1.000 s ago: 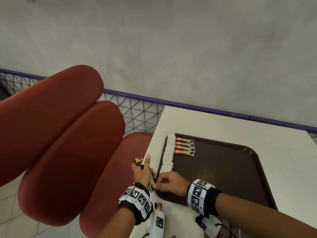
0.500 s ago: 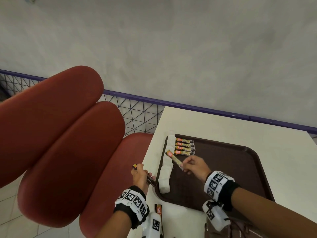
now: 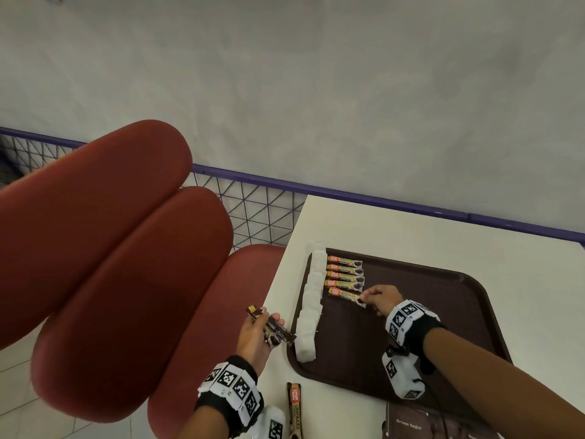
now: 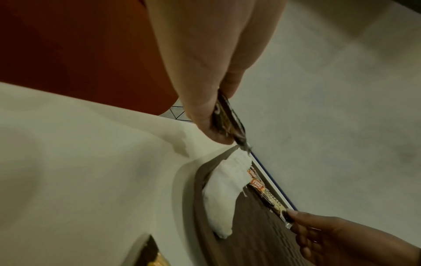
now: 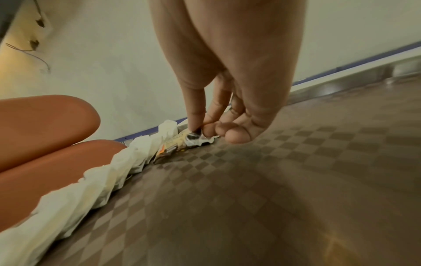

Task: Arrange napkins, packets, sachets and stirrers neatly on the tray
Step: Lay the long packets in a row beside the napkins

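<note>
A brown tray [image 3: 443, 315] lies on the pale table [image 3: 395, 229]. White napkins [image 3: 310, 308] run in a row along its left rim. Beside them lie several coffee sachets [image 3: 345, 270] in a column. My right hand [image 3: 367, 301] pinches the right end of the lowest sachet [image 3: 343, 294], which lies on the tray under the others. In the right wrist view the thumb and fingertips [image 5: 193, 126] pinch that sachet [image 5: 182, 142]. My left hand [image 3: 262, 331] holds a bunch of dark sachets [image 3: 272, 327] just left of the tray, seen in the left wrist view as a bunch [image 4: 227, 115].
One more sachet [image 3: 295, 407] lies on the table in front of the tray. A brown sugar packet [image 3: 411, 423] sits at the bottom right. Red padded seats [image 3: 110, 248] stand left of the table, with a purple mesh rail [image 3: 253, 204] behind.
My right hand took one sachet from the bunch near my left hand, carried it up over the tray and set it down under the column. My left hand drifted slightly left.
</note>
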A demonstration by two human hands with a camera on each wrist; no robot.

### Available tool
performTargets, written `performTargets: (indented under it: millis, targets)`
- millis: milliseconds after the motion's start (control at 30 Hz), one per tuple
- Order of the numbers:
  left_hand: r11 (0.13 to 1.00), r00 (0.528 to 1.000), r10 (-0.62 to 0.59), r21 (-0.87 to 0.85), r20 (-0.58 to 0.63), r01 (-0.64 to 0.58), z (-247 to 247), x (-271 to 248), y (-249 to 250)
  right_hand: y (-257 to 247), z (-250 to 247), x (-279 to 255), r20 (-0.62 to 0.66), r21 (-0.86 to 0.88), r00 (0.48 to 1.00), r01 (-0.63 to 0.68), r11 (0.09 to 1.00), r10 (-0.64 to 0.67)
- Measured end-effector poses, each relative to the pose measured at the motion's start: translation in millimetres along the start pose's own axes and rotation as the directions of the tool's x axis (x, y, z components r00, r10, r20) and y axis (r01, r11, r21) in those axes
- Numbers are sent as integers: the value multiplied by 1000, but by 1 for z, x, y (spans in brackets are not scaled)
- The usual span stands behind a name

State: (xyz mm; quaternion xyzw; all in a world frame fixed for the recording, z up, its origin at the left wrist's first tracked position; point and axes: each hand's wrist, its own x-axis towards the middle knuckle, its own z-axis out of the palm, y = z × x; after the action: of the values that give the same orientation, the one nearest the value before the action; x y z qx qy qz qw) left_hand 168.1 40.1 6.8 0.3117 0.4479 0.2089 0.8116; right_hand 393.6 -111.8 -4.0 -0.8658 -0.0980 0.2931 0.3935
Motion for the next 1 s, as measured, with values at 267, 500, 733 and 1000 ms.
performTargets:
  millis: [267,500,733,1000]
  targets:
    - [991,998,54,118,9,-55,-8,-4,3,-14,8,12,-36,-63,998,-48,997,46]
    - [983,997,78,168,11,-79,-16,0,1,-13,14,16,-156,-57,986,-73,996,63]
    - [976,995,93,192,40,-99,-18,0,1,-12,20,18,-207,-73,977,-76,994,59]
    - [979,994,107,168,36,-112,-13,2,0,-12,15,2,-213,-57,977,-36,998,23]
